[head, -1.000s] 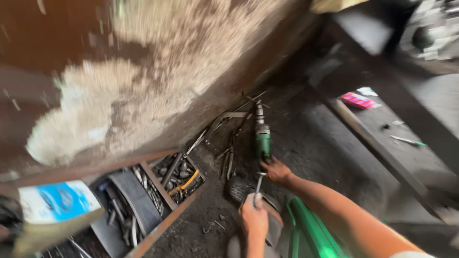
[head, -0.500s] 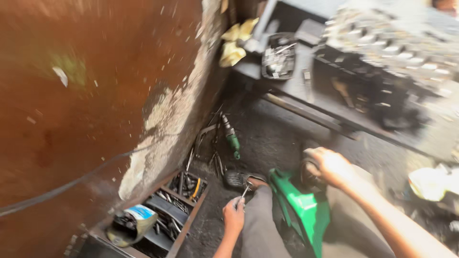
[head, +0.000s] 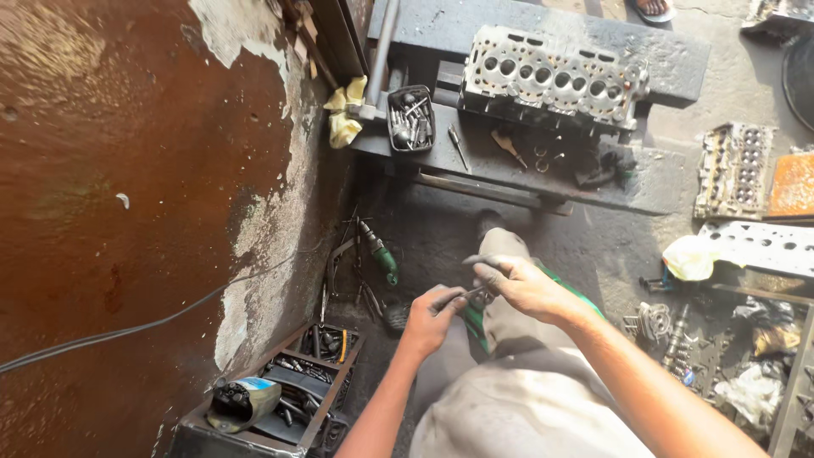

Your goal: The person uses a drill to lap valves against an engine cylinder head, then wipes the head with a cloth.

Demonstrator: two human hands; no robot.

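My left hand [head: 431,315] grips a thin metal rod-like tool [head: 462,296] over my knee. My right hand [head: 519,283] meets it, fingers pinching the tool's far end together with a small dark part. Both hands hover above my grey trousers [head: 517,399] with a green piece [head: 471,319] showing beneath. A green power drill [head: 379,251] lies on the dark floor to the left of my hands. Ahead, a grey engine cylinder head [head: 553,80] rests on a low metal bench [head: 644,182].
A rusty brown wall [head: 127,170] fills the left. A toolbox tray [head: 288,390] of tools sits at lower left. A small bin of bits [head: 410,119] and yellow rags [head: 346,114] lie on the bench. More engine parts [head: 734,170] and valves [head: 670,331] litter the right floor.
The view swung from the wall and floor up to the bench. My right hand came away from the green piece and joined my left hand on the thin tool.
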